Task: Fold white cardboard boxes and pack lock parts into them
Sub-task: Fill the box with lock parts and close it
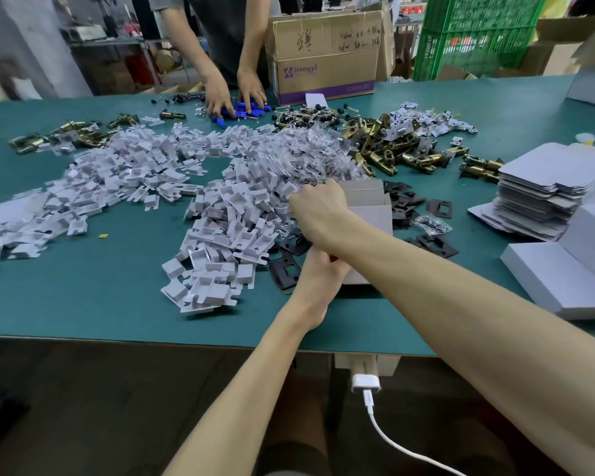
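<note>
Head view: half-folded white cardboard box [368, 201], matte grey inside, sits mid green table [100, 297], beside a heap of notched white inserts [220, 235], crinkly clear bags [316, 156], flat black plates [437, 207] and brass latches [392, 159]. Left hand [318, 273] grips the box's near corner. Right hand [318, 211], forearm crossing above the left, has its fingers curled at the far corner; its hold is unclear.

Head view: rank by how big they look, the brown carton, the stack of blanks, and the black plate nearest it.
Largest: carton and stack look alike; stack nearer, so unranked.
Smallest: black plate.
</note>
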### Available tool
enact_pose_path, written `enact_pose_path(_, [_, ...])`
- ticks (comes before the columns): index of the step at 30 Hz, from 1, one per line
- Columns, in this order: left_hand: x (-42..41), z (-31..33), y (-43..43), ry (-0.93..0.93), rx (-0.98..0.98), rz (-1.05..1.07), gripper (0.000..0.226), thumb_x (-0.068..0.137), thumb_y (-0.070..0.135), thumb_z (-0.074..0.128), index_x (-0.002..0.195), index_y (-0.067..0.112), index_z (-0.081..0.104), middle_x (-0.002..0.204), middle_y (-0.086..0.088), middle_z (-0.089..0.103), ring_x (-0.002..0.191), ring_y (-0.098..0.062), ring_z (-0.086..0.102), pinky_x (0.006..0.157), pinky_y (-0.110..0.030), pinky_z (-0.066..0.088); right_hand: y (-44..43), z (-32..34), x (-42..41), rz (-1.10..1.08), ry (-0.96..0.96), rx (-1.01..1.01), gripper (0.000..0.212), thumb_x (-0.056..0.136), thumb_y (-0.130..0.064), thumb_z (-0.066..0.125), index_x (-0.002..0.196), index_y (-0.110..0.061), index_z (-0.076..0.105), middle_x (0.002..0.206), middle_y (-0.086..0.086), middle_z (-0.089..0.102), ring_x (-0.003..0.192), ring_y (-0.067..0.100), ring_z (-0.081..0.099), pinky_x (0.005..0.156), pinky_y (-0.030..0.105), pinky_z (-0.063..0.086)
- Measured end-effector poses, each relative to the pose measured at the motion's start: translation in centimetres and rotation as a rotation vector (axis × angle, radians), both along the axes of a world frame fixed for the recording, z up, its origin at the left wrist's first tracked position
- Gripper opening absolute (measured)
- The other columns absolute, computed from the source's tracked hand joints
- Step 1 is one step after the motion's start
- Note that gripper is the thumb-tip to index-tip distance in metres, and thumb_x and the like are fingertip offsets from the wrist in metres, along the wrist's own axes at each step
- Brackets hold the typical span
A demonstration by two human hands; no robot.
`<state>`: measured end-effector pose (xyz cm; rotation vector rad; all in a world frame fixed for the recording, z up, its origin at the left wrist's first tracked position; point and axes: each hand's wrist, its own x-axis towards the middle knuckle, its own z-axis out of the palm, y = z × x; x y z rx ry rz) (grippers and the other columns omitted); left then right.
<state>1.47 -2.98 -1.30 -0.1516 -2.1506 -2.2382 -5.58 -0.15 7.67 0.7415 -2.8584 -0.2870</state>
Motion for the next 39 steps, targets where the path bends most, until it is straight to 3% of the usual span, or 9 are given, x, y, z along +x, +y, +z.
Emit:
enact_pose_path(2, [-0.1,0.0,0.1,-0.002,0.001,-0.003,0.020,0.088,0.025,0.053,0.106,0.021,0.060,0.093,0.021,0.070,0.080,-0.009,0.060,0.074,-0.017,0.051,-0.3,-0.6,-0.6,-0.035,-0.047,0.034,0.034,0.094,-0.005,0.058,0.070,-0.017,0.039,0.070,-0.004,0.041,0.072,0.021,0.047,0.084,0.037,0.031])
enact_pose_path(4, [-0.2,-0.2,0.1,-0.001,0.008,-0.001,0.015,0.085,0.029,0.052,0.098,0.026,0.057,0.082,0.013,0.064,0.093,-0.023,0.051,0.069,-0.012,0.048,-0.2,-1.1,-1.0,-0.047,-0.077,0.061,0.033,0.095,-0.007,0.056,0.069,-0.019,0.040,0.072,-0.003,0.041,0.077,0.023,0.048,0.085,0.038,0.032])
enact_pose_path(6, [-0.3,-0.4,0.2,0.013,0.000,-0.013,0.022,0.084,0.031,0.054,0.104,0.026,0.059,0.089,0.008,0.065,0.090,-0.017,0.058,0.075,-0.011,0.049,0.0,-1.5,-1.3,-0.049,-0.097,0.063,0.032,0.096,-0.005,0.053,0.069,-0.018,0.041,0.073,-0.002,0.041,0.079,0.024,0.048,0.084,0.038,0.033])
enact_pose_path(9, [-0.4,-0.5,0.0,0.009,-0.005,-0.024,0.030,0.084,0.026,0.055,0.113,0.025,0.061,0.098,0.025,0.069,0.094,0.009,0.062,0.082,-0.013,0.049,0.2,-1.5,-1.4,-0.031,-0.100,0.061,0.031,0.095,-0.003,0.052,0.070,-0.018,0.041,0.073,-0.001,0.040,0.081,0.025,0.049,0.083,0.038,0.034])
enact_pose_path(21, [0.2,0.1,0.1,-0.021,0.005,-0.011,0.039,0.084,0.023,0.059,0.123,0.024,0.065,0.115,0.017,0.073,0.112,0.001,0.064,0.094,-0.023,0.050,0.4,-0.9,-0.4,0.055,-0.012,-0.118,0.027,0.090,0.011,0.047,0.074,-0.010,0.041,0.068,0.000,0.040,0.055,0.020,0.037,0.072,0.039,0.032])
enact_pose_path(25, [0.1,0.0,-0.1,-0.039,-0.005,-0.008,0.037,0.098,0.024,0.067,0.132,0.013,0.062,0.129,-0.008,0.070,0.125,-0.016,0.062,0.110,-0.036,0.047,0.8,0.5,0.4,0.119,-0.025,-0.390,0.005,0.096,-0.002,0.049,0.094,-0.006,0.047,0.082,0.005,0.050,0.069,0.027,0.052,0.066,0.039,0.042])
enact_pose_path(28, [0.1,0.0,-0.1,-0.081,0.022,0.020,0.034,0.100,0.024,0.070,0.128,0.008,0.059,0.126,-0.015,0.069,0.112,-0.013,0.066,0.095,-0.027,0.052,2.2,2.5,0.9,0.161,-0.111,-0.665,0.016,0.096,-0.005,0.058,0.112,-0.003,0.058,0.106,0.011,0.064,0.089,0.027,0.064,0.081,0.039,0.057])
enact_pose_path(31, [0.3,0.3,0.0,-0.115,0.106,0.029,0.037,0.096,0.026,0.074,0.124,0.008,0.057,0.122,-0.011,0.071,0.103,-0.013,0.070,0.086,-0.026,0.057,5.0,4.4,1.4,0.189,-0.127,-0.834,0.028,0.093,-0.003,0.068,0.120,-0.003,0.061,0.108,0.008,0.067,0.092,0.018,0.064,0.086,0.027,0.057])
enact_pose_path(39, [0.7,0.9,0.2,-0.099,0.163,0.035,0.028,0.096,0.020,0.072,0.118,0.009,0.059,0.118,-0.010,0.073,0.104,-0.017,0.072,0.091,-0.033,0.060,12.9,5.7,1.3,0.110,-0.132,-0.638,0.029,0.087,-0.013,0.080,0.116,-0.013,0.075,0.102,-0.001,0.074,0.091,0.015,0.068,0.095,0.031,0.054])
